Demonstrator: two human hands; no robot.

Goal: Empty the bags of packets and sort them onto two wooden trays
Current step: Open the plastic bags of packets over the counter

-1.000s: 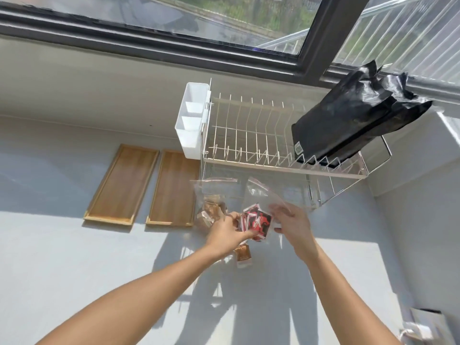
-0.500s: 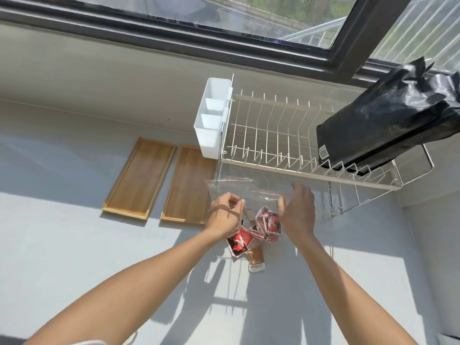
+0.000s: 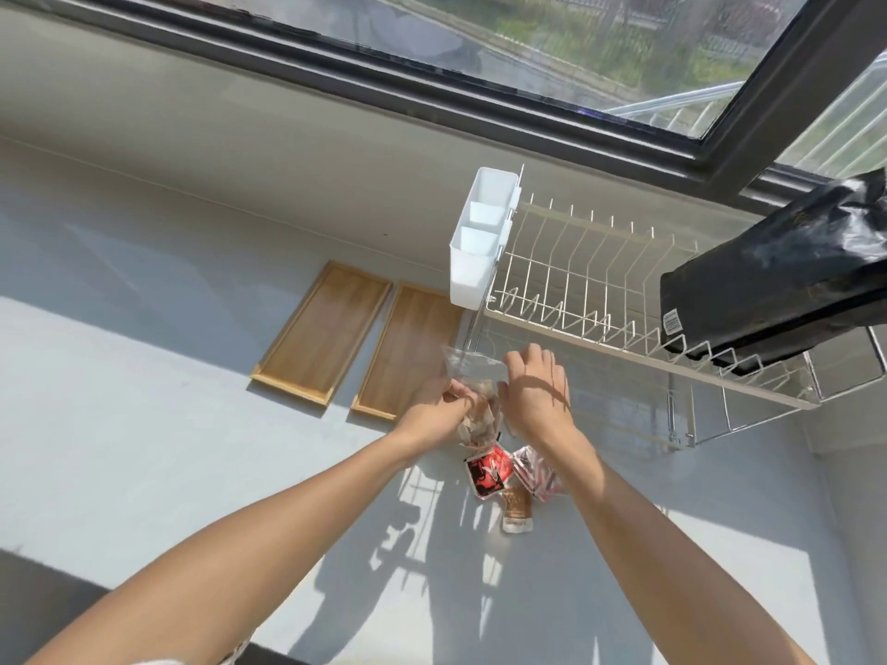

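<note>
Both hands have moved to the clear bag of brown packets: left hand and right hand pinch it above the worktop. Red packets now lie loose below, beside empty wooden trays.

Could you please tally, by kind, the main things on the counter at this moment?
Wooden trays: 2
Clear bag of packets, held in both hands: 1
Loose red packets: at least 2
Loose brown packet: 1
Dish rack: 1
Black bag: 1
Total: at least 8
</note>
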